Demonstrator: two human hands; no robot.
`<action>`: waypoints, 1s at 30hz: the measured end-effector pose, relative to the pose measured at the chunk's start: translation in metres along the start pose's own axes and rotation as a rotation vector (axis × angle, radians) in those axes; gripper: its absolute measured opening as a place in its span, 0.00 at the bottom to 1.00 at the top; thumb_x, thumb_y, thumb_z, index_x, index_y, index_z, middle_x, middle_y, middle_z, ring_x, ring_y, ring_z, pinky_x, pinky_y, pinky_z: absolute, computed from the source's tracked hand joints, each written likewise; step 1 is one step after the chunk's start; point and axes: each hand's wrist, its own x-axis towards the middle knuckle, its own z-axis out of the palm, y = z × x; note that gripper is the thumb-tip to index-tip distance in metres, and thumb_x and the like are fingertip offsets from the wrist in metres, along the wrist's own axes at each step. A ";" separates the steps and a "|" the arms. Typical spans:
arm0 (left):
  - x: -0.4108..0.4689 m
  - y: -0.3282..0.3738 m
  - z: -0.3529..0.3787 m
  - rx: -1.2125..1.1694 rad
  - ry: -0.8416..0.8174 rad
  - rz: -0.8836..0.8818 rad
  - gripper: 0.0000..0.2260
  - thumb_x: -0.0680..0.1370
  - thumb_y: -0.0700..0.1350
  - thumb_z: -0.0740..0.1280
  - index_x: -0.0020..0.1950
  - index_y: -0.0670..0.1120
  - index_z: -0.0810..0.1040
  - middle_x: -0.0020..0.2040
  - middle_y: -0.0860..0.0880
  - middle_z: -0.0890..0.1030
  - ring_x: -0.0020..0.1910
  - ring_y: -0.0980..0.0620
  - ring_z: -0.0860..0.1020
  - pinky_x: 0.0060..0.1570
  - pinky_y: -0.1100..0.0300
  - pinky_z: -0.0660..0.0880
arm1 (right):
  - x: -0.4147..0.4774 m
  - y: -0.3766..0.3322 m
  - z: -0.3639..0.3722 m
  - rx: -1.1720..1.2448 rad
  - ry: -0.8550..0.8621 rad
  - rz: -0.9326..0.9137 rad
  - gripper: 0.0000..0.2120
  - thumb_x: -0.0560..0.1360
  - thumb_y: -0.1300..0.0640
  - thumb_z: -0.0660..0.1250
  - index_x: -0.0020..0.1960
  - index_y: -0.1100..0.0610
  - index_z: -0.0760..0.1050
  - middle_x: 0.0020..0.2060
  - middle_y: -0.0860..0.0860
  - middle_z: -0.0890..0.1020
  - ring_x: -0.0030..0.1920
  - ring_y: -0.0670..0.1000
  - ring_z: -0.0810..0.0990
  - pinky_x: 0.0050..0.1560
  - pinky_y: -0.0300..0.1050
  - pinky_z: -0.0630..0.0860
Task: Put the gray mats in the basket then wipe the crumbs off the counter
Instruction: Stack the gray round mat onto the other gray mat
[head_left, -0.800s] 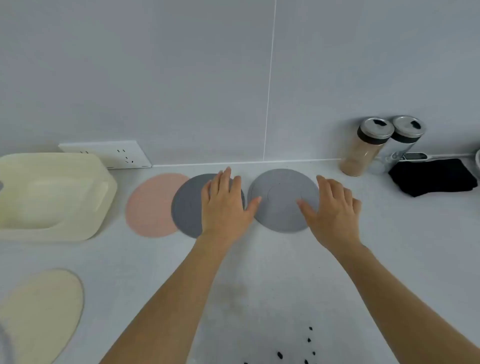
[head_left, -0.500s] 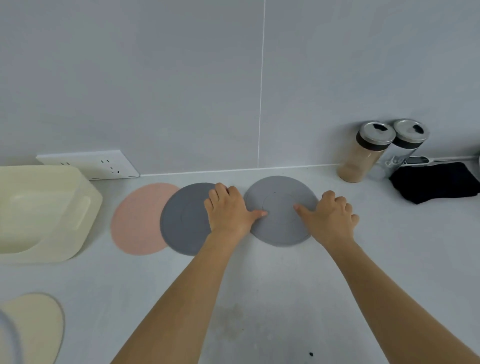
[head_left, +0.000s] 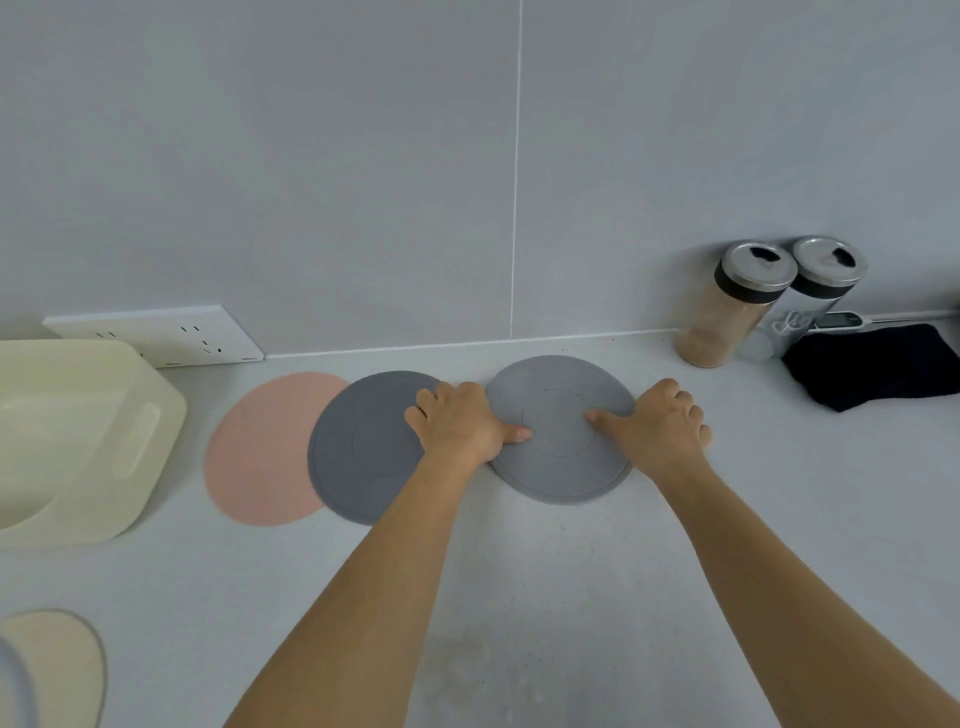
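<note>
Two round gray mats lie on the white counter near the wall: a darker gray mat (head_left: 363, 447) on the left and a lighter gray mat (head_left: 563, 467) on the right. My left hand (head_left: 460, 423) sits where the two mats meet, fingers curled under the lighter mat's left edge, thumb pressed on top. My right hand (head_left: 657, 428) pinches the same mat's right edge, thumb on top. The mat's far side looks slightly raised. The cream basket (head_left: 150, 436) stands at the far left. No crumbs are in view.
A pink mat (head_left: 260, 452) lies left of the dark gray one, partly under it. A cream mat (head_left: 57, 670) shows at the lower left. Two lidded jars (head_left: 737, 306) and a black cloth (head_left: 878, 364) stand at the back right. A wall socket (head_left: 156, 335) sits behind the basket.
Both hands went from flat and spread to curled, pinching the lighter gray mat's edges. My view tilted up, so the black crumbs near the counter's front dropped out of sight.
</note>
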 end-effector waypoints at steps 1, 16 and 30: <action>-0.001 0.000 0.001 -0.015 0.021 0.035 0.24 0.67 0.61 0.71 0.52 0.46 0.73 0.56 0.46 0.71 0.59 0.43 0.65 0.56 0.52 0.60 | 0.000 0.000 0.001 0.011 0.008 -0.005 0.34 0.69 0.43 0.70 0.62 0.65 0.62 0.61 0.61 0.70 0.64 0.62 0.66 0.63 0.54 0.62; -0.035 -0.011 0.014 -0.780 0.222 0.416 0.10 0.73 0.42 0.70 0.40 0.43 0.69 0.33 0.48 0.71 0.31 0.57 0.65 0.30 0.66 0.64 | -0.004 0.022 0.005 0.456 0.056 -0.143 0.14 0.74 0.51 0.65 0.57 0.55 0.69 0.51 0.51 0.74 0.55 0.56 0.73 0.62 0.56 0.67; -0.045 -0.048 -0.041 -1.053 0.429 0.265 0.05 0.73 0.43 0.70 0.43 0.47 0.75 0.40 0.53 0.79 0.37 0.58 0.76 0.37 0.67 0.72 | -0.035 -0.037 -0.014 0.800 0.052 -0.380 0.08 0.74 0.60 0.66 0.47 0.54 0.68 0.40 0.44 0.73 0.39 0.44 0.73 0.40 0.38 0.71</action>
